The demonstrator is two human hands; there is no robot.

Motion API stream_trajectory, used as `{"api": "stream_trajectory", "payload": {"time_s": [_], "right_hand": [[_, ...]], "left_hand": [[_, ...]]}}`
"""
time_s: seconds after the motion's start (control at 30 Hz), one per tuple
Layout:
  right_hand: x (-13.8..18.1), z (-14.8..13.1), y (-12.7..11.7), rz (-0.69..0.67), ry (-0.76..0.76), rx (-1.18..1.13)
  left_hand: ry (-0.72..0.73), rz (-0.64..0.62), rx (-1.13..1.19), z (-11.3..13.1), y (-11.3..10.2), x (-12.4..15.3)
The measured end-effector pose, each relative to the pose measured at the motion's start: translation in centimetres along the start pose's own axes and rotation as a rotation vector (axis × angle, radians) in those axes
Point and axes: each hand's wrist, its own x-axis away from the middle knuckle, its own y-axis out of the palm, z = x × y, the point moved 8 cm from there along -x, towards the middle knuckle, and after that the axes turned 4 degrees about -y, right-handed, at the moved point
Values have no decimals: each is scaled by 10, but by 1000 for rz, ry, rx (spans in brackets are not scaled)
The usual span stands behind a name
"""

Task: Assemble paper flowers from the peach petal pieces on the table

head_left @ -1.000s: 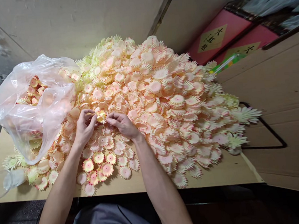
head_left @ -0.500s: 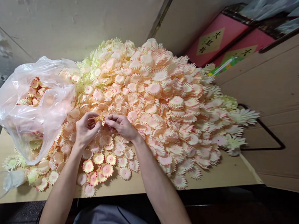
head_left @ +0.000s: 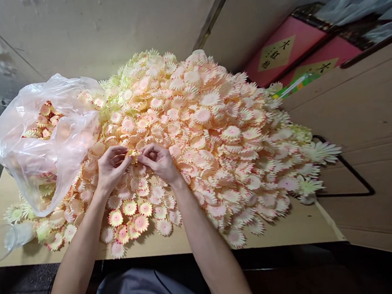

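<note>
The pale counter (head_left: pixel 282 233) carries a broad heap of cream and pink petal discs (head_left: pixel 210 118), spreading almost to its front edge. On the left, a translucent plastic bag (head_left: pixel 45 148), partly filled with red-edged discs (head_left: pixel 45 121), rests against the heap. A clear cup (head_left: pixel 0 244) sits near the front left corner. Over the heap's front left part, the left hand (head_left: pixel 112 168) and right hand (head_left: pixel 159 161) meet, each grip pinching the same 1 small yellow flower piece (head_left: pixel 133 154), which is between them.
</note>
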Motion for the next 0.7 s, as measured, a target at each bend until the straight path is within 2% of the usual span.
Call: {"api": "stream_trajectory", "payload": {"time_s": [0.23, 0.57, 0.7], "right_hand": [[-2, 12, -8, 76, 47, -45], [-3, 14, -9, 119, 105, -121], [-4, 6, -7, 98, 61, -60]], "left_hand": [[-31, -54, 51, -6, 4, -2], [-183, -98, 254, -16, 4, -3], [-163, -83, 166, -13, 3, 1]]}}
